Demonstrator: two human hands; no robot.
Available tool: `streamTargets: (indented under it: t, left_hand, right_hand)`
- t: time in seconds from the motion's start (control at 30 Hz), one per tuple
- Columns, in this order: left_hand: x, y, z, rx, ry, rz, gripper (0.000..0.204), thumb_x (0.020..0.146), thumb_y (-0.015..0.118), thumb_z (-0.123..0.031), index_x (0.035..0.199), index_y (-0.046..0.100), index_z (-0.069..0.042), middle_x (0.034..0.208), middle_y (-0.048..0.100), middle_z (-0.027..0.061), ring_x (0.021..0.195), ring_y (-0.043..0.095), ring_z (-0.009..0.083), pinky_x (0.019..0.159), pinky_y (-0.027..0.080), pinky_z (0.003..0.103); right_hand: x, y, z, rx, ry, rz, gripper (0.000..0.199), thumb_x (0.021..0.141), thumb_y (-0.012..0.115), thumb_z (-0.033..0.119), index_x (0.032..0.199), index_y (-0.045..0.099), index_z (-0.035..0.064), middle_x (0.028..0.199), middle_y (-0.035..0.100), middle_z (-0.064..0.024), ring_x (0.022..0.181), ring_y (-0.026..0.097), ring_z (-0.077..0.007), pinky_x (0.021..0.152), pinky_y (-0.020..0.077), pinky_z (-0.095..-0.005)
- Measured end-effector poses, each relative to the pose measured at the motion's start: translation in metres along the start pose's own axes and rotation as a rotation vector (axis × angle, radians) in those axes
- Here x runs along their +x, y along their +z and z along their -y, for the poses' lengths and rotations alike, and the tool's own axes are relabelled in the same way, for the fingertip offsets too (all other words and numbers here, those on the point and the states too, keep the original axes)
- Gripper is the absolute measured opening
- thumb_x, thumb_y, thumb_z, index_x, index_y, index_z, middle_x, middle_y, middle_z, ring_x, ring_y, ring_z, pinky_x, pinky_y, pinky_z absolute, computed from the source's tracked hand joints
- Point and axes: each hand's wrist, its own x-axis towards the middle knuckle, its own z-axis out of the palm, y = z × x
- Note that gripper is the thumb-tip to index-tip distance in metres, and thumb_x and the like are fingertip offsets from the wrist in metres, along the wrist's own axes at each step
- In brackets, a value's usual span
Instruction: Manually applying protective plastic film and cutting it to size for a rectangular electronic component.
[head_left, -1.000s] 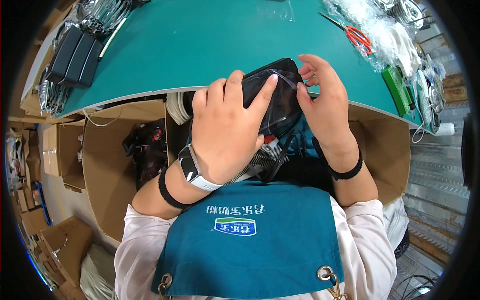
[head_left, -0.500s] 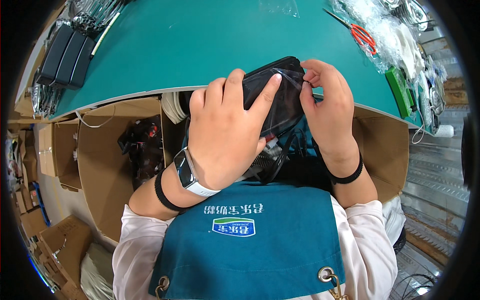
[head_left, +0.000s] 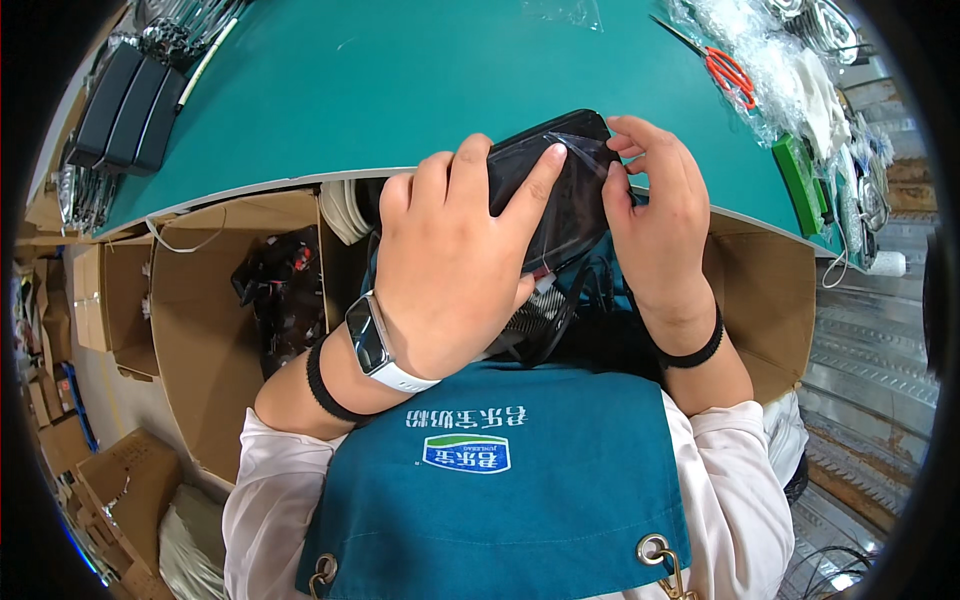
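A flat black rectangular case (head_left: pixel 580 225) with rounded corners is tilted at the table's front edge, above my lap. Shiny clear film (head_left: pixel 578 148) lies creased over its upper face. My left hand (head_left: pixel 450 250) grips the case from the left, its index fingertip pressing on the film and the other fingers bent over the edge. At the upper right corner my right hand (head_left: pixel 662 205) has thumb and fingers drawn together. Creases in the film run toward those fingertips, which seem to pinch it; the exact contact is hidden.
Red-handled scissors (head_left: pixel 728 76) lie at the right, near crumpled clear plastic bags (head_left: pixel 765 60) and a green block (head_left: pixel 797 185). Several black boxes (head_left: pixel 125 110) stand at the left of the green table (head_left: pixel 400 90). Open cardboard boxes (head_left: pixel 200 330) sit below its edge.
Both hands and the case keep nearly the same hold. The right hand's upper fingers have shifted slightly at the corner, and the view has moved a little.
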Motion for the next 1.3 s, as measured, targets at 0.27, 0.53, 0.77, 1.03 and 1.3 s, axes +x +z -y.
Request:
streamTargets:
  t: [0.27, 0.53, 0.77, 1.03, 1.3]
  left_hand:
    - [0.0, -0.001, 0.0, -0.003, -0.002, 0.008, 0.092, 0.06, 0.083, -0.019, 0.144, 0.047, -0.026, 0.126, 0.049, 0.0176, 0.111, 0.051, 0.035, 0.091, 0.039, 0.046]
    - [0.0, 0.0, 0.0, 0.0, -0.007, 0.012, 0.094, 0.059, 0.084, -0.019, 0.145, 0.046, -0.026, 0.126, 0.049, 0.0174, 0.111, 0.051, 0.0349, 0.091, 0.039, 0.046]
    - [0.0, 0.0, 0.0, -0.001, -0.01, 0.015, 0.095, 0.059, 0.084, -0.019, 0.145, 0.046, -0.026, 0.126, 0.049, 0.0173, 0.111, 0.051, 0.0348, 0.091, 0.038, 0.046]
    - [-0.001, -0.001, 0.0, -0.011, -0.009, 0.022, 0.094, 0.059, 0.084, -0.02, 0.145, 0.045, -0.026, 0.126, 0.048, 0.0176, 0.111, 0.051, 0.035, 0.091, 0.038, 0.046]
    - [-0.002, 0.0, 0.0, 0.0, 0.001, 0.015, 0.094, 0.06, 0.084, -0.021, 0.146, 0.044, -0.026, 0.128, 0.048, 0.0187, 0.112, 0.051, 0.0352, 0.093, 0.038, 0.047]
  right_hand:
    - [0.001, -0.002, 0.002, -0.015, 0.014, 0.033, 0.035, 0.074, 0.061, -0.01, 0.107, 0.063, 0.0042, 0.088, 0.063, -0.0092, 0.084, 0.061, -0.0281, 0.078, 0.0499, -0.0371]
    - [0.0, 0.0, -0.001, -0.001, -0.009, -0.008, 0.037, 0.074, 0.062, -0.01, 0.108, 0.063, 0.0044, 0.089, 0.063, -0.0098, 0.085, 0.061, -0.0289, 0.078, 0.0497, -0.0376]
    - [0.0, -0.002, 0.003, -0.022, 0.035, 0.032, 0.036, 0.074, 0.063, -0.01, 0.108, 0.062, 0.0033, 0.089, 0.063, -0.0095, 0.084, 0.061, -0.0285, 0.076, 0.0496, -0.0376]
    - [0.002, -0.005, -0.002, 0.018, 0.004, 0.052, 0.038, 0.072, 0.066, -0.009, 0.107, 0.063, 0.0061, 0.086, 0.06, -0.0083, 0.081, 0.06, -0.0264, 0.071, 0.0493, -0.0363]
    - [0.031, -0.032, -0.004, -0.095, 0.028, 0.324, 0.016, 0.075, 0.071, 0.004, 0.09, 0.064, 0.0054, 0.084, 0.062, -0.0107, 0.084, 0.061, -0.0308, 0.074, 0.0497, -0.0393]
